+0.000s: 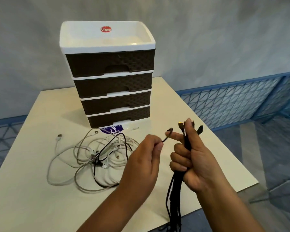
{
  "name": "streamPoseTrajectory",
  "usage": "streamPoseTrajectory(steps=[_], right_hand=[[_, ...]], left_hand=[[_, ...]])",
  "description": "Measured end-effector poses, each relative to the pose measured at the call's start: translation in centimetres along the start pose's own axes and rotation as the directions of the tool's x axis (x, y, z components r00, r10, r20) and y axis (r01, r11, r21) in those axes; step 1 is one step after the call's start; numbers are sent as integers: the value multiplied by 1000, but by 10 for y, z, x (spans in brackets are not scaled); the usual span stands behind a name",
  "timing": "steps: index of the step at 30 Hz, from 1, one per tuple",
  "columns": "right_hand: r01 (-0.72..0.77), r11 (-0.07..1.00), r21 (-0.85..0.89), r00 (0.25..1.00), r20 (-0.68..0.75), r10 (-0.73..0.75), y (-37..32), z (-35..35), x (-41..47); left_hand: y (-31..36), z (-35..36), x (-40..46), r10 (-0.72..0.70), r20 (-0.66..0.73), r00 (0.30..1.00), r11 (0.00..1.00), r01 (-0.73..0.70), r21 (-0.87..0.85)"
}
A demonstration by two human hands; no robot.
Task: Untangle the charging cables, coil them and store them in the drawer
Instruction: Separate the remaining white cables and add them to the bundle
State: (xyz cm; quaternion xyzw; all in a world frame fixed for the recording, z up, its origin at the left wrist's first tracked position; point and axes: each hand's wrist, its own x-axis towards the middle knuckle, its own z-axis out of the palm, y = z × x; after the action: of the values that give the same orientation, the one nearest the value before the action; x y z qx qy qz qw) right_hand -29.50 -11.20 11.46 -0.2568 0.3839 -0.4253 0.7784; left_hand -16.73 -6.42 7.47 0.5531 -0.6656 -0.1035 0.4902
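A tangle of white, grey and black charging cables (97, 156) lies on the cream table (32, 198) in front of a drawer unit (110, 84) with several brown drawers, all closed. My right hand (196, 158) grips a bunch of black cables (174, 198) upright, plugs sticking up above the fingers and the rest hanging down past the table edge. My left hand (144, 158) pinches one thin black cable end (167, 134) just left of that bunch.
The drawer unit has a white tray top with a red sticker (106, 29). A purple-and-white label (113, 129) lies at its base. A grey wall stands behind; blue patterned floor (241, 104) surrounds the table, whose right edge is close to my right hand.
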Motion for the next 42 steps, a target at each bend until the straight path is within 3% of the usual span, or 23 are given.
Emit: streamPoseTrajectory(steps=[8, 14, 16, 18, 20, 24, 30, 34, 36, 38, 39, 40, 42], right_hand=[[168, 976, -138, 986, 24, -166, 4, 13, -2], [186, 963, -193, 972, 183, -151, 2, 14, -5], [162, 961, -224, 962, 255, -103, 2, 16, -7], [142, 951, -274, 952, 302, -55, 5, 17, -8], [132, 937, -322, 943, 332, -19, 9, 20, -10], [141, 912, -386, 943, 333, -5, 15, 22, -14], [265, 851, -454, 941, 314, -126, 19, 22, -21], [360, 836, -414, 923, 288, -255, 16, 23, -24], [404, 827, -390, 911, 260, -322, 11, 22, -24], [437, 835, -333, 897, 221, -382, 8, 20, -22], [452, 835, -313, 891, 201, -407, 6, 19, -21], [468, 830, -304, 883, 186, -431, 4, 18, -21], [490, 828, -271, 871, 182, -456, 1, 17, -23]], left_hand=[[7, 6, -24, 65, 83, 994, 997, -68, 26], [5, -7, -19, -54, 35, 998, 993, 57, -100], [6, -16, -3, -216, -27, 976, 934, 199, -296], [11, -26, 19, -384, -24, 923, 797, 318, -513], [17, -35, 39, -468, -6, 883, 693, 364, -622], [18, -45, 50, -433, -71, 898, 727, 302, -617], [22, -49, 42, -401, 155, 903, 639, 396, -659], [2, -57, 36, -391, 28, 920, 752, 337, -567], [-10, -65, 22, -212, 263, 941, 830, 315, -461], [-12, -61, 1, -52, 545, 837, 900, 276, -338], [-14, -56, -10, -48, 602, 797, 932, 252, -260], [-17, -48, -19, -67, 594, 802, 962, 210, -174], [-34, -35, -28, -93, 499, 862, 995, 102, 10]])
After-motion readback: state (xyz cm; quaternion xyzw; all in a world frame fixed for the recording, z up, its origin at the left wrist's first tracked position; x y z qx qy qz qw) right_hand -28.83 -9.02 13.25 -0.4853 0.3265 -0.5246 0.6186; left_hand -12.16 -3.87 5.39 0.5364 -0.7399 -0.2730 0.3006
